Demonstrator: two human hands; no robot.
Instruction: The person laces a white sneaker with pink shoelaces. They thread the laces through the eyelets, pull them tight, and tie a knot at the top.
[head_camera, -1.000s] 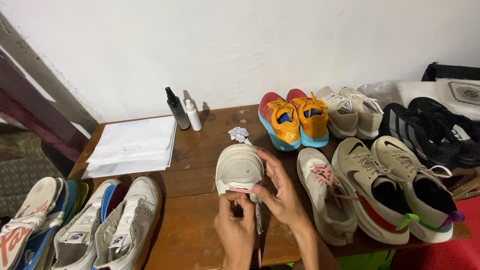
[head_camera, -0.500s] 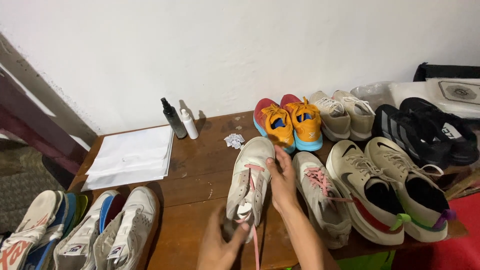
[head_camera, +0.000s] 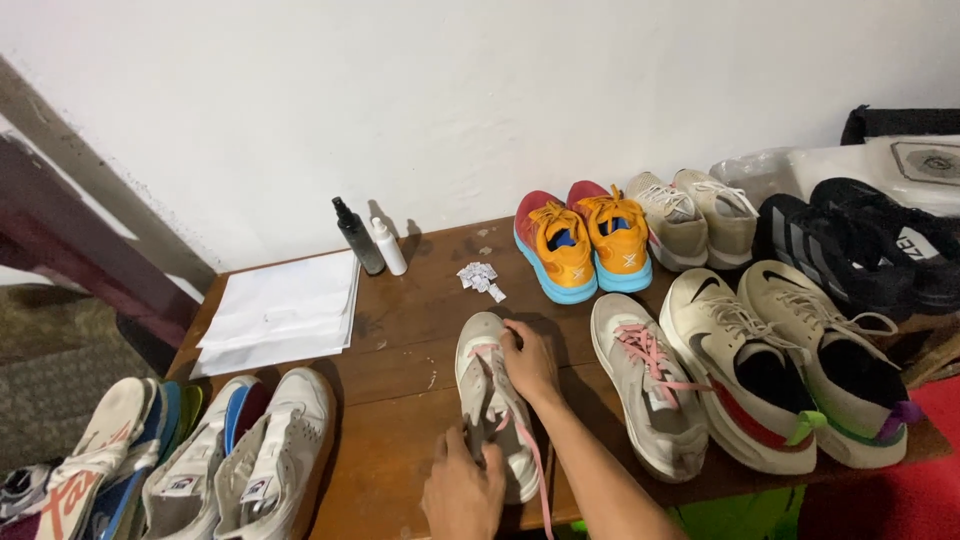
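Two hands work one pale grey sneaker (head_camera: 492, 400) with pink laces, sole down on the wooden table (head_camera: 400, 330) near its front edge; its mate (head_camera: 650, 395) lies just beside it to the right; left hand (head_camera: 462, 492) closes over the heel and collar end, fingers curled onto the upper; right hand (head_camera: 528, 362) rests across the tongue near the toe end, fingertips pinching at the lace area, though whether a lace is actually caught I cannot tell; a loose pink lace (head_camera: 538, 470) trails down past the table edge; judged light, soft in the mesh upper, stiffer at sole and heel, so the heel counter and midsole sides look the firmest places to hold; laces limp and apt to slip; nearby: orange-and-blue pair (head_camera: 582, 240) at the back, cream pair with coloured trim (head_camera: 790, 365) to the right, two small spray bottles (head_camera: 372, 240), a stack of white paper (head_camera: 282, 312), a small crumpled scrap (head_camera: 480, 277); more shoes (head_camera: 200, 460) low on the left.
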